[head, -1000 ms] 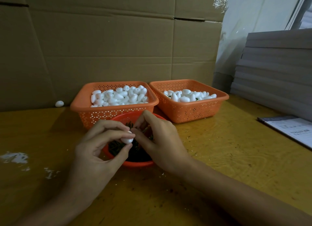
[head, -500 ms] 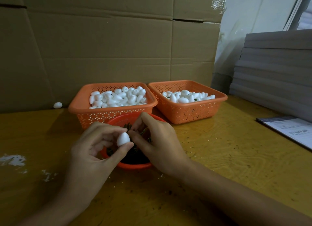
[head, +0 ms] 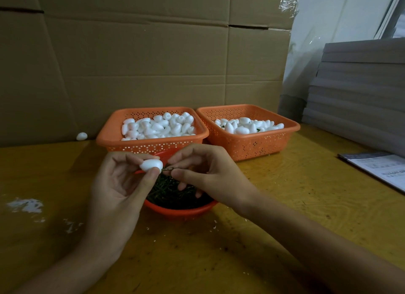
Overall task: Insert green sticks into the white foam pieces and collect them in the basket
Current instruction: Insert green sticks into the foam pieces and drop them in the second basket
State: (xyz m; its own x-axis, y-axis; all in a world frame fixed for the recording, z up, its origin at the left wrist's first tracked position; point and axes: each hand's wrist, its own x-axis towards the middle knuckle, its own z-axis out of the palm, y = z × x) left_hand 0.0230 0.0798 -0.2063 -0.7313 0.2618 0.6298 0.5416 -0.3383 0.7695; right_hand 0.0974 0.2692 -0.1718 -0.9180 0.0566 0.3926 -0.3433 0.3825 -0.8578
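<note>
Fingers (head: 153,173) of left hand (head: 118,184) pinch foam piece (head: 151,164); right hand (head: 210,173) pinches green stick (head: 168,168), mostly hidden.

two orange baskets (head: 105,138) (head: 293,127), one red bowl (head: 179,211), two hands (head: 116,184) (head: 210,175)

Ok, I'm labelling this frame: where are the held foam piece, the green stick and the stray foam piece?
held foam piece (head: 151,164), head view, its white middle
green stick (head: 168,168), head view, exposed shaft
stray foam piece (head: 81,136), head view, its centre
</note>
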